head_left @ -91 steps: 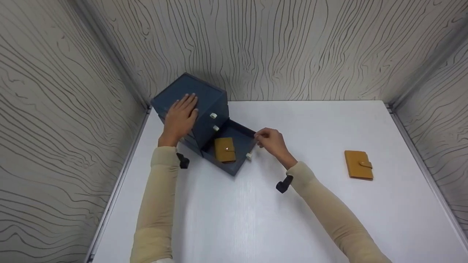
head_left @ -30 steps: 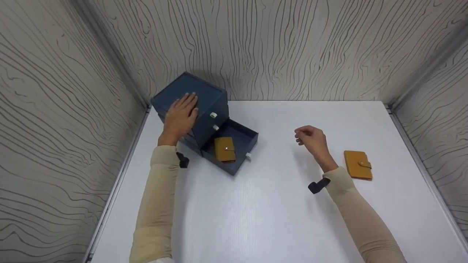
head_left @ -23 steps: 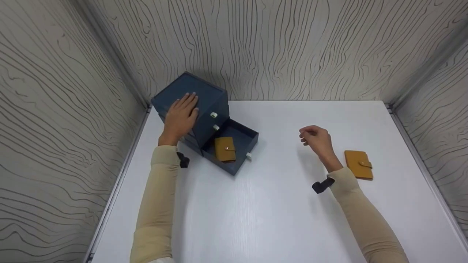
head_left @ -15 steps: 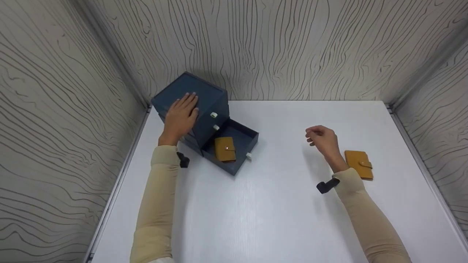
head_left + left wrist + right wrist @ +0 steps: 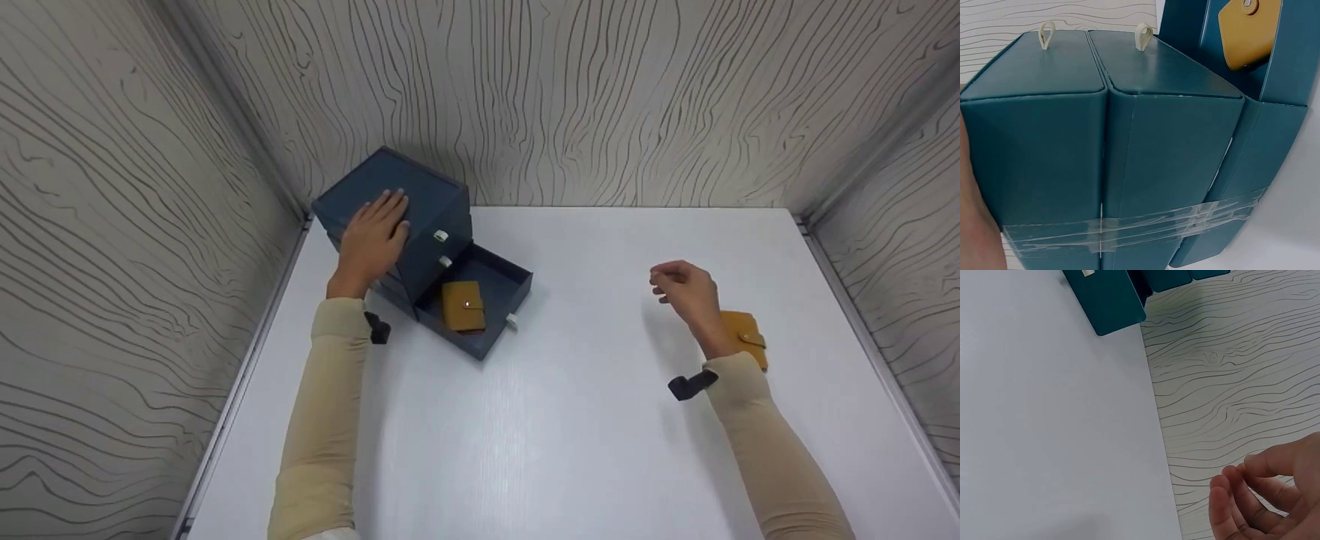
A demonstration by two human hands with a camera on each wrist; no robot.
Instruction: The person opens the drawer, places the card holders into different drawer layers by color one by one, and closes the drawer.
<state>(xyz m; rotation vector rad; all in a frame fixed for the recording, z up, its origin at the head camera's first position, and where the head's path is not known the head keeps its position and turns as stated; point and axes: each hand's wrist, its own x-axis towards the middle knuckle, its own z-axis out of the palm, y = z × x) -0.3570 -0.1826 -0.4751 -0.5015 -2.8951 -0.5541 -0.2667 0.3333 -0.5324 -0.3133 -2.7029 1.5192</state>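
Observation:
My left hand (image 5: 369,244) rests flat on top of a dark blue drawer box (image 5: 431,187). The bottom drawer (image 5: 499,279) of the box is pulled out, and a mustard-yellow wallet (image 5: 463,306) with a snap strap lies in it. My right hand (image 5: 686,296) hovers over the table to the right, fingers loosely curled and nothing between them. Partly hidden behind that wrist, a second mustard-yellow wallet (image 5: 750,337) lies on the table. In the left wrist view, pale loop pulls (image 5: 1143,37) show on the upper two drawers, and clear tape (image 5: 1145,228) runs along the box's side.
The white table (image 5: 525,442) is bounded by wood-grain patterned walls (image 5: 570,97) at the back and both sides. The box stands in the back left corner, its open drawer jutting out toward the table's middle.
My right hand has left the edge of the pulled-out drawer and moved right, its wrist now overlapping the second wallet in view. My left hand has stayed on the box top.

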